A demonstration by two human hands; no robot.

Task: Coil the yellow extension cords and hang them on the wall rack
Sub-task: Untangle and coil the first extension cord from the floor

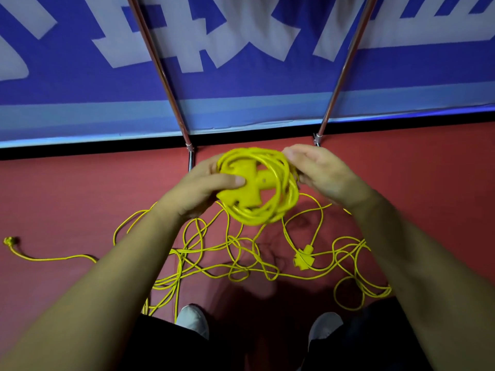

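Observation:
A coil of yellow extension cord (270, 210) hangs at chest height above the red floor. Its yellow cross-shaped socket block (242, 192) sits inside the loops. My left hand (203, 188) grips that block, thumb on top. My right hand (318, 170) holds the cord at the coil's upper right edge. From the coil, cord runs down into a loose tangle (235, 263) on the floor. A second yellow socket block (304, 257) lies in that tangle at the right. A yellow plug (10, 241) lies at the far left end of one cord.
A blue and white banner (241, 62) covers the wall ahead, above a black baseboard. Two slanted metal poles (163, 76) (342, 70) stand on the floor in front of it. My two white shoes (192, 319) (324, 328) stand just behind the tangle.

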